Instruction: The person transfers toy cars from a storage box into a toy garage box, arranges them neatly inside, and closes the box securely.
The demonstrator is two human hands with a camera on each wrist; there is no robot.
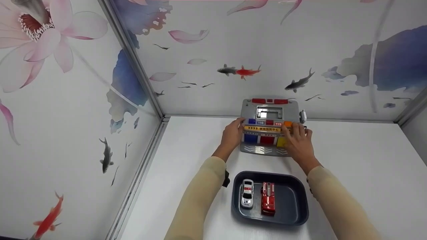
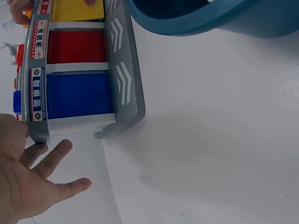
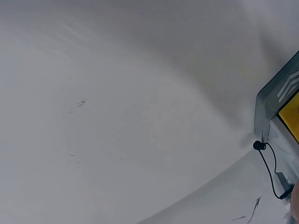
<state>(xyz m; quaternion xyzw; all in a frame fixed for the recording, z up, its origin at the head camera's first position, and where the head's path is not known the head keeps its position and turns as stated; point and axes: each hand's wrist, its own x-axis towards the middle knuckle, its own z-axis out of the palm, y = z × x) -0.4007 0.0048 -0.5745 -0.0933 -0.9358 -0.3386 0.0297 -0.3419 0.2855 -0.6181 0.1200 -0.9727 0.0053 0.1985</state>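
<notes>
Toy garage [image 1: 263,129] sits at the back of the table [image 1: 186,150], near the rear wall [image 1: 203,101], beyond the tray [image 1: 291,190]. Left hand [image 1: 232,135] touches its left edge, fingers spread and mostly straight in the left wrist view. Right hand [image 1: 299,143] is over its right side, fingers bent by the orange button, one fingertip at the yellow door [image 2: 74,11]; can't tell if it's pinching. Tray holds white car [image 1: 247,196] and red truck [image 1: 268,200], side by side, apart.
</notes>
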